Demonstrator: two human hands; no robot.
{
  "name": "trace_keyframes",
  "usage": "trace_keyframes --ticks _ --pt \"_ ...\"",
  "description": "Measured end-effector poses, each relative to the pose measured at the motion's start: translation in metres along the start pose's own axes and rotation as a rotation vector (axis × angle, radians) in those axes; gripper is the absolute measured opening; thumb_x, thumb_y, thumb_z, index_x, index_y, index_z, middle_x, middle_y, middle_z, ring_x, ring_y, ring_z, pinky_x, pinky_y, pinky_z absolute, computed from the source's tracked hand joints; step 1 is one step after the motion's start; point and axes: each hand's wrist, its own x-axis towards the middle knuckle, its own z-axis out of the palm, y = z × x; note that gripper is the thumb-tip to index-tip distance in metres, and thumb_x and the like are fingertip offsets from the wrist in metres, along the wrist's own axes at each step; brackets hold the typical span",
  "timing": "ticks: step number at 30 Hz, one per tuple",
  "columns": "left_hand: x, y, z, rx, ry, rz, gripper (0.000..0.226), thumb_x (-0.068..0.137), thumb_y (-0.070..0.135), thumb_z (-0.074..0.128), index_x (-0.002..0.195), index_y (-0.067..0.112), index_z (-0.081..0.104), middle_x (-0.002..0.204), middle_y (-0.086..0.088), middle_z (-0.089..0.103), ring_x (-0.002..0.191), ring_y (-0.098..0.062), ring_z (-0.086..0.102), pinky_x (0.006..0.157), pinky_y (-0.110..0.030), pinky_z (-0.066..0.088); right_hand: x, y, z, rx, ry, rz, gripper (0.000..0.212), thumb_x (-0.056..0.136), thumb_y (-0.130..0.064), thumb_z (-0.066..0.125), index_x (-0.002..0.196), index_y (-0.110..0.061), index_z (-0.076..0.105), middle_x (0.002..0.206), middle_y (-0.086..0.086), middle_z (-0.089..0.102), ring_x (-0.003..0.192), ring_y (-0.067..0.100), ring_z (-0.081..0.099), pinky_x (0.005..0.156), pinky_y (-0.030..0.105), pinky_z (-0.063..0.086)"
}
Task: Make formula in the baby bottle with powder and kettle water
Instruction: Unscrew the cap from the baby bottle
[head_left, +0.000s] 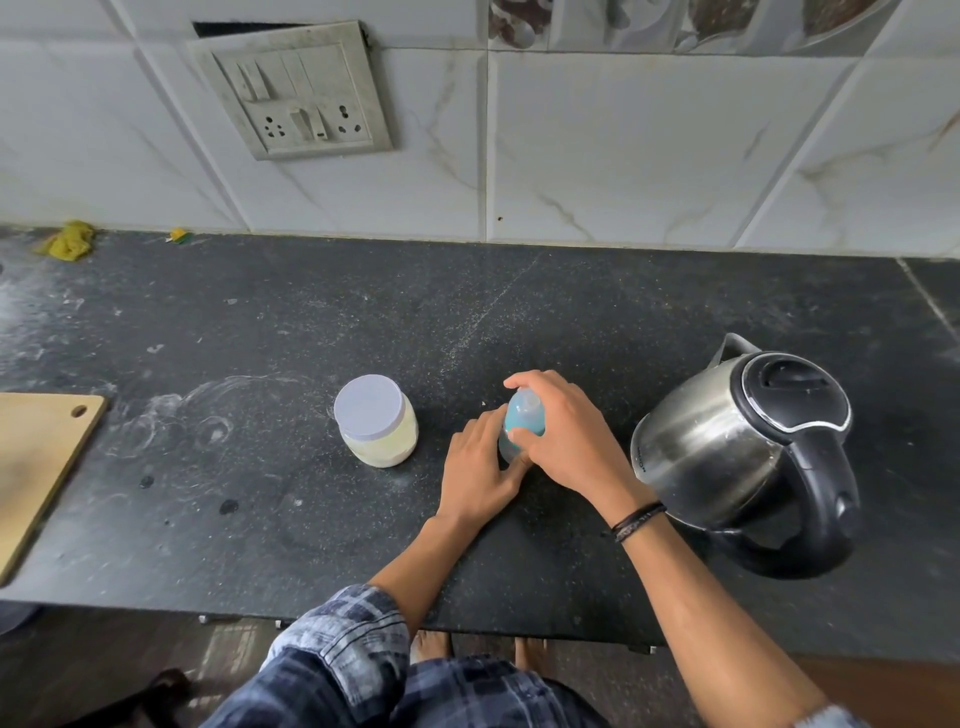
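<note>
Standing upright on the dark speckled stone counter (311, 338), the small clear baby bottle (524, 418) with its blue top sits between your two hands, which are close together and both closed on it. Your left hand (480, 467) wraps the lower body from the left, while your right hand (566, 441), with a dark braided wristband (636, 519) at the wrist, curls over the blue top from above. Just left of the baby bottle, apart from it, stands the round plastic jar of pale powder (375, 422), its translucent lid on. Near your right forearm stands the stainless steel kettle (727, 441) with a black lid and handle, lid down. A light wooden cutting board (36, 457) lies at the counter's left edge, and a crumpled yellow cloth (67, 240) lies against the tiled wall.
</note>
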Motion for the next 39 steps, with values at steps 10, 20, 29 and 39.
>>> trace_keyframes --ticks 10,20,29,39 --pt "-0.0003 -0.0024 0.0017 0.017 -0.01 -0.008 0.06 0.089 0.057 0.045 0.139 0.024 0.051 0.116 0.008 0.061 0.098 -0.012 0.052 0.088 -0.039 0.043 -0.0014 -0.0035 -0.0019 -0.08 0.007 0.006 0.056 0.089 -0.02 0.075 0.139 -0.032 0.05 0.132 -0.012 0.053 0.118 0.015 0.051 0.089 0.041 0.054" --pt "-0.0011 -0.0004 0.0004 0.013 0.0 -0.009 0.061 0.088 0.059 0.044 0.138 0.023 0.052 0.114 0.008 0.061 0.096 -0.011 0.051 0.087 -0.037 0.042 -0.0011 -0.0059 -0.0024 -0.091 0.017 0.008 0.055 0.089 -0.019 0.075 0.138 -0.031 0.052 0.132 -0.013 0.055 0.117 0.015 0.052 0.09 0.044 0.054" --pt "-0.0007 -0.0017 0.0014 0.015 0.0 0.003 0.058 0.09 0.057 0.046 0.136 0.023 0.052 0.112 0.007 0.06 0.094 -0.012 0.051 0.085 -0.037 0.042 -0.0001 -0.0035 -0.0015 -0.072 0.001 -0.008 0.061 0.086 -0.011 0.077 0.139 -0.03 0.052 0.134 -0.011 0.055 0.118 0.017 0.052 0.093 0.042 0.053" --pt "-0.0001 -0.0024 0.0013 0.012 0.005 0.017 0.053 0.09 0.051 0.05 0.136 0.024 0.051 0.114 0.007 0.062 0.094 -0.012 0.052 0.083 -0.036 0.042 0.0014 -0.0027 -0.0032 -0.072 -0.05 -0.024 0.061 0.087 -0.009 0.075 0.139 -0.03 0.053 0.139 -0.011 0.05 0.121 0.014 0.049 0.097 0.035 0.05"
